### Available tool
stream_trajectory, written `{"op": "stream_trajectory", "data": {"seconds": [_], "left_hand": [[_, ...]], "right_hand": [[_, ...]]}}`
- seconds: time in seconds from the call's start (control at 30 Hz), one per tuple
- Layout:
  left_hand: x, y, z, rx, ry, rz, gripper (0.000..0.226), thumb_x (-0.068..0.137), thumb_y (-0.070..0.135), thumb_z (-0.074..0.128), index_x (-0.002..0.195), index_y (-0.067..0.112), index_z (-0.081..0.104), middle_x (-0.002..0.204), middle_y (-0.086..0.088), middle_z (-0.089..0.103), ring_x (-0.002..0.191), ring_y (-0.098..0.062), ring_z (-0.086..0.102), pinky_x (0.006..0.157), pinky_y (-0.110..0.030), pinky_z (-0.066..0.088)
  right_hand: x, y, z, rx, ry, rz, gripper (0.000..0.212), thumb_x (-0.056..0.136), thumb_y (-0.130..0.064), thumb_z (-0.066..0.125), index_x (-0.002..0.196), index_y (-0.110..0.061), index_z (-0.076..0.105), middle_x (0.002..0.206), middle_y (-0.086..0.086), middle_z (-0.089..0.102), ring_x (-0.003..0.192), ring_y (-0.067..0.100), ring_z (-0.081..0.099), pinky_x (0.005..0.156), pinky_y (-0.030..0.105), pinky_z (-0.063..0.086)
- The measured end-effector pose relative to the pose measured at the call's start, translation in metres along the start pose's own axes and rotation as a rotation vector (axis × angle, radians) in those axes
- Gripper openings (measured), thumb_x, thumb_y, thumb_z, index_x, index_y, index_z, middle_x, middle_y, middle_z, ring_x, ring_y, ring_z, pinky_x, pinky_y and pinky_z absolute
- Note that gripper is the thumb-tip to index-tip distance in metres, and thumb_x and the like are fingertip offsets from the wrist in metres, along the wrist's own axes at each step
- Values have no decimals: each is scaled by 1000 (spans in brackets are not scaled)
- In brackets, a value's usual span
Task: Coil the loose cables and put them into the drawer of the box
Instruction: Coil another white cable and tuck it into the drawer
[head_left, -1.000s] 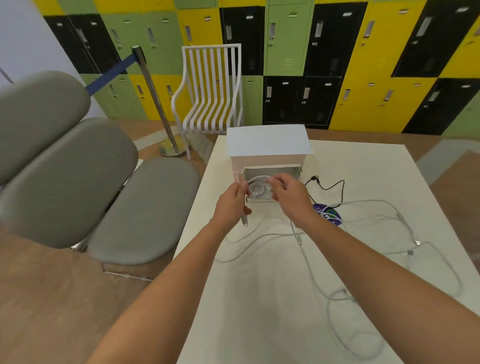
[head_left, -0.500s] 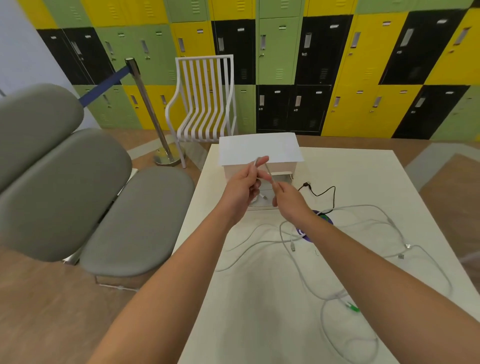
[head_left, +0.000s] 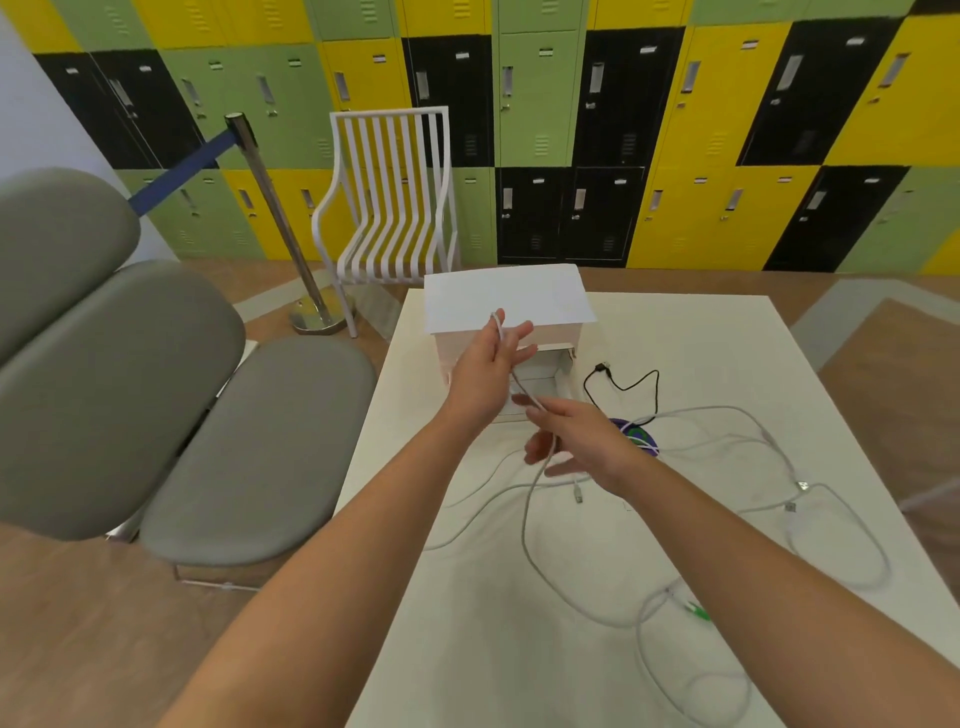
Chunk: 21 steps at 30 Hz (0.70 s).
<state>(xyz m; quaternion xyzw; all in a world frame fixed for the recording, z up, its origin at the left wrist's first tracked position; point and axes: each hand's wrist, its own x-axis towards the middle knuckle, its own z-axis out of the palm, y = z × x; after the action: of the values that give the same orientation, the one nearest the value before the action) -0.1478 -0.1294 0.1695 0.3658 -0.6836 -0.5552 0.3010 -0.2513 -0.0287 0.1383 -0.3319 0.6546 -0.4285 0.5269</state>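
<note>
Stretching white cable (head_left: 527, 499) between hands (head_left: 524, 402)

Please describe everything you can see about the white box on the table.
The white box stands upright at the far edge of the white table. It looks like painted wood or board, with a flat top overhanging its body. Its drawer is pulled open toward the person. The left hand, holding a white cable, partly hides its front.

The left hand (head_left: 485, 371) hides most of the drawer (head_left: 540, 387) behind its fingers; whether a coil lies inside cannot be told; the right hand's (head_left: 582, 441) fingertips are blurred
</note>
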Motion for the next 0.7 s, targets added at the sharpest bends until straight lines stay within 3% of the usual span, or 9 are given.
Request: {"op": "stream_trajectory", "data": {"seconds": [0.07,0.13,0.23,0.33,0.4,0.47,0.57,0.63,0.7], "left_hand": [[0,-3,-1,108,-23,16,49,106,37,32,152,22,27,136,15,55,100,3,64,86,-24,53],[-1,-8,-1,185,-74,21,46,107,32,29,152,23,26,135,11,57,92,-2,68,87,-30,55],[-5,-19,-3,335,-186,32,45,107,23,26,153,23,23,130,4,60,99,-13,67,92,-33,51],[-6,-28,-11,705,-253,80,51,100,5,32,150,17,29,120,3,64,107,-18,61,90,-29,44],[-7,-31,-16,843,-259,75,49,98,4,34,147,14,35,106,0,66,93,-16,56,90,-31,38],[-9,-33,-18,738,-266,15,39,103,16,33,141,17,43,90,-3,71,84,-12,56,93,-34,40],[-11,-34,-19,518,-279,-64,35,105,29,32,128,20,57,68,-3,63,66,-14,57,72,-32,47],[-13,-33,-19,406,-288,-91,33,104,25,37,109,16,69,69,-2,55,61,-16,51,63,-33,47],[-15,-30,-19,295,-312,-128,37,100,20,39,87,12,73,65,-1,56,54,-11,47,72,-43,53]], "right_hand": [[-3,-2,0,-4,-83,72,21,100,-31,49,116,-39,60,62,2,51,62,20,62,64,36,56],[-6,-9,1,-32,-115,105,10,100,-22,46,98,-24,56,61,-1,35,50,13,41,53,30,50],[-5,-22,-1,-119,-129,118,20,96,-11,46,77,-17,45,64,1,38,46,10,28,43,22,31],[-7,-38,-7,-188,-116,153,9,96,-10,53,95,-12,61,71,3,48,47,10,34,40,20,31],[-8,-48,-13,-263,-115,165,17,95,-10,55,108,-14,65,70,2,49,46,10,36,40,19,33],[-9,-57,-17,-434,-150,165,15,94,-12,58,105,-19,65,68,1,52,46,11,37,41,20,34],[-8,-65,-22,-655,-176,155,14,90,-17,64,104,-20,61,67,-3,64,48,12,38,41,21,32],[-5,-67,-25,-748,-148,122,10,88,-20,68,96,-19,61,68,-5,69,48,9,40,44,20,32],[-1,-67,-29,-826,-75,27,9,83,-24,74,88,-22,66,72,-9,70,55,3,50,52,21,36]]}}
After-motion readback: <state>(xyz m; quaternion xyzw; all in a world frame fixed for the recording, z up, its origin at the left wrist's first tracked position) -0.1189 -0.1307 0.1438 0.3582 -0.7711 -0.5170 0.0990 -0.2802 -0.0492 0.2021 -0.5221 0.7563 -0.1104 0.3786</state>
